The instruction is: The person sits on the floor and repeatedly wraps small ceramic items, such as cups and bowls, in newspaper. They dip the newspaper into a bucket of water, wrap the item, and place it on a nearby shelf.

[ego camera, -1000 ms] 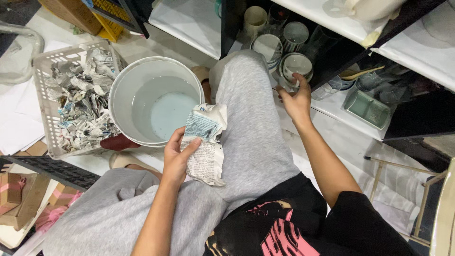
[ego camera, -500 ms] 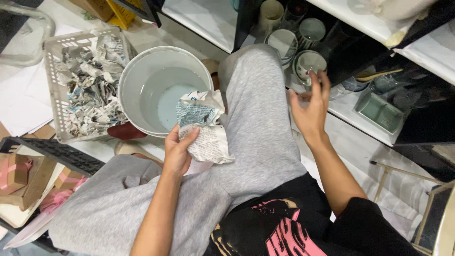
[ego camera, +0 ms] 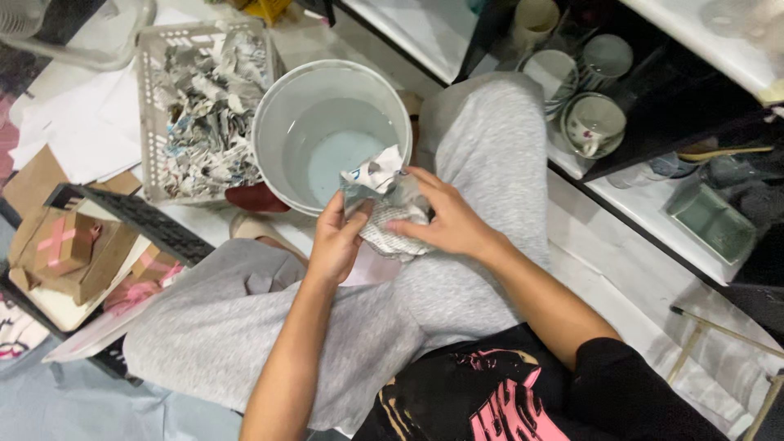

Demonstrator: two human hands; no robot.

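Cluttered floor lay around the seated person. Both the left hand (ego camera: pixel 336 241) and right hand (ego camera: pixel 445 222) held a crumpled newspaper wad (ego camera: pixel 384 204) at the white bucket's (ego camera: pixel 269 122) near rim (water inside); a loosened grip could probably drop it in and soak it.

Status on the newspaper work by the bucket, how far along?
Done: the white basket is heaped with crumpled newspaper. In hand: left hand and right hand both grip one crumpled newspaper piece at the rim of the white bucket. Left: cups sit bare on the shelf.
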